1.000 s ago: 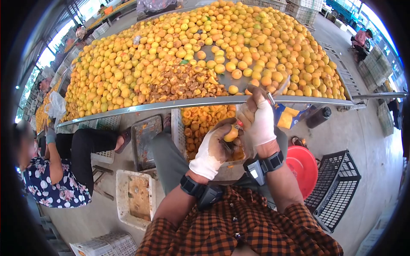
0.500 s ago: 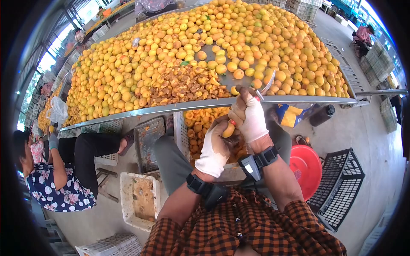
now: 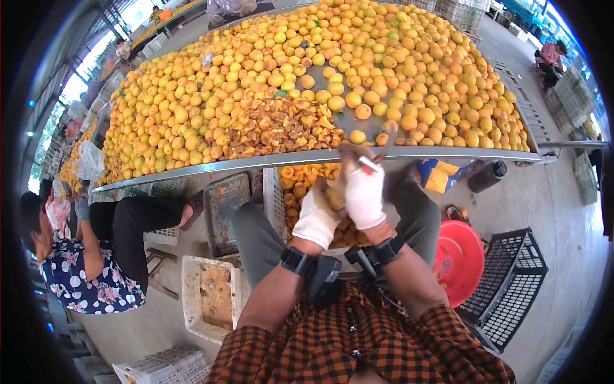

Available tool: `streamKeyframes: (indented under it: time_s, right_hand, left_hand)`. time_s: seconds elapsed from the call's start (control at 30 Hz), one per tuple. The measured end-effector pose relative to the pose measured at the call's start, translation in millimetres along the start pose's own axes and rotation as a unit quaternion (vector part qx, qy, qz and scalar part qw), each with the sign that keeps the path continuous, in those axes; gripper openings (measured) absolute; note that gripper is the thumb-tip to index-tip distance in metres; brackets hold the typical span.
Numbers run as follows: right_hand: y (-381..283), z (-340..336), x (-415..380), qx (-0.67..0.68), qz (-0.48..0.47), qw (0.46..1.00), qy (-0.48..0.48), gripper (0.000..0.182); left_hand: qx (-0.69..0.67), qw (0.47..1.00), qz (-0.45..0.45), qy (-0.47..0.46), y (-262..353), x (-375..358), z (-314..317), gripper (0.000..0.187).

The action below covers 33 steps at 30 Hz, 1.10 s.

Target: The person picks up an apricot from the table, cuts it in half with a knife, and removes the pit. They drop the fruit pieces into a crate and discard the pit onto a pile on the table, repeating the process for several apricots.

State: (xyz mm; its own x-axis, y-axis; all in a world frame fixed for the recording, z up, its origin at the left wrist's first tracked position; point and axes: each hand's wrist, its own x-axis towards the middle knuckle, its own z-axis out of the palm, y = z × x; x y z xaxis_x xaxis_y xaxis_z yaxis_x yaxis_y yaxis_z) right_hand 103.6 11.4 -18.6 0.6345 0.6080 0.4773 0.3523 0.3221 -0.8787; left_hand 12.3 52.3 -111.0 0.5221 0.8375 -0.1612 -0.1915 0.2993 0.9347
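Clutching a knife in the right hand and grasping a blurry yellow fruit in the left hand, with fingers too smeared to tell how tightly. Got the fruit just left of the right fist, between both hands, with the left clearly nearer. Got the knife's long axis angled toward far right, so away from the fruit. Can't tell whether the right hand touches it too. Looking down from there, into orange halves in a white crate. Going farther out, hitting the metal table edge, then a cut-up heap far left, then loads of whole fruits beyond.
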Motion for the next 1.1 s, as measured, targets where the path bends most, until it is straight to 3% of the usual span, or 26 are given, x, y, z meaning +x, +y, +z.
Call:
streamKeyframes:
  time_s: [0.03, 0.07, 0.13, 0.27, 0.33, 0.4, 0.47, 0.5, 0.6, 0.67, 0.73, 0.8, 0.87, 0.97, 1.0, 1.07, 1.1]
  right_hand:
    - [3.5, -1.5, 5.5, 0.168, 0.175, 0.97, 0.017, 0.013]
    - [9.8, -3.4, 8.5, 0.18, 0.174, 0.968, 0.025, 0.014]
    - [21.8, -6.9, 14.3, 0.207, 0.287, 0.935, 0.03, 0.014]
    - [40.9, 9.7, 14.5, 0.16, 0.207, 0.964, 0.046, 0.014]
    - [36.4, 21.1, 13.4, 0.147, 0.13, 0.979, 0.059, 0.014]
    - [41.4, 21.0, 18.0, 0.181, 0.155, 0.969, 0.067, 0.013]
    - [35.3, 11.0, 22.9, 0.096, 0.118, 0.982, 0.11, 0.013]
    - [15.7, 1.9, 22.7, 0.251, 0.204, 0.941, 0.1, 0.014]
    - [1.8, -5.3, 25.5, 0.257, 0.161, 0.948, 0.093, 0.022]
    - [-6.1, -3.5, 19.4, 0.156, 0.086, 0.98, 0.094, 0.022]
    - [-9.4, -4.3, 15.5, 0.12, 0.06, 0.985, 0.109, 0.023]
    - [-17.3, -6.7, 12.9, 0.229, 0.153, 0.955, 0.107, 0.022]
    - [-22.8, -6.4, 11.8, 0.157, 0.108, 0.975, 0.113, 0.021]
    - [-20.7, -1.7, 8.1, 0.09, 0.044, 0.99, 0.104, 0.016]
    - [-21.8, -3.9, 9.7, 0.091, 0.042, 0.99, 0.103, 0.016]
    - [-21.9, -9.9, 11.5, 0.335, 0.213, 0.914, 0.084, 0.017]
    - [-32.1, -9.7, 10.8, 0.365, 0.23, 0.899, 0.08, 0.015]
  left_hand:
    - [-0.354, 0.908, -0.213, 0.066, 25.7, 8.7, 2.0, 0.029]
    - [-0.301, 0.923, -0.199, 0.133, 26.2, 11.9, -9.9, 0.029]
    - [-0.245, 0.941, -0.184, 0.143, 37.4, 12.6, -10.4, 0.037]
    - [-0.286, 0.924, -0.188, 0.172, 53.2, -0.9, 6.7, 0.035]
    - [-0.385, 0.886, -0.226, 0.129, 57.4, -10.1, 17.1, 0.035]
    - [-0.379, 0.896, -0.21, 0.1, 48.1, -8.8, 10.4, 0.036]
    - [-0.408, 0.882, -0.215, 0.096, 43.4, -8.0, 6.0, 0.038]
    - [-0.41, 0.881, -0.213, 0.097, 42.5, -10.2, 6.6, 0.038]
    - [-0.423, 0.874, -0.231, 0.061, 44.8, -19.3, 17.3, 0.037]
    - [-0.479, 0.846, -0.235, 0.012, 51.6, -28.1, 29.1, 0.038]
    - [-0.462, 0.858, -0.224, -0.008, 45.7, -29.1, 31.0, 0.04]
    - [-0.495, 0.842, -0.212, 0.012, 44.7, -32.4, 34.6, 0.042]
    - [-0.462, 0.858, -0.22, 0.045, 48.1, -38.0, 40.1, 0.04]
    - [-0.412, 0.893, -0.182, 0.002, 40.3, -39.7, 43.4, 0.038]
    - [-0.406, 0.896, -0.177, 0.023, 42.9, -41.1, 45.8, 0.038]
    - [-0.401, 0.899, -0.173, 0.045, 46.6, -44.1, 50.4, 0.039]
    - [-0.389, 0.901, -0.185, 0.062, 50.4, -46.8, 53.3, 0.038]
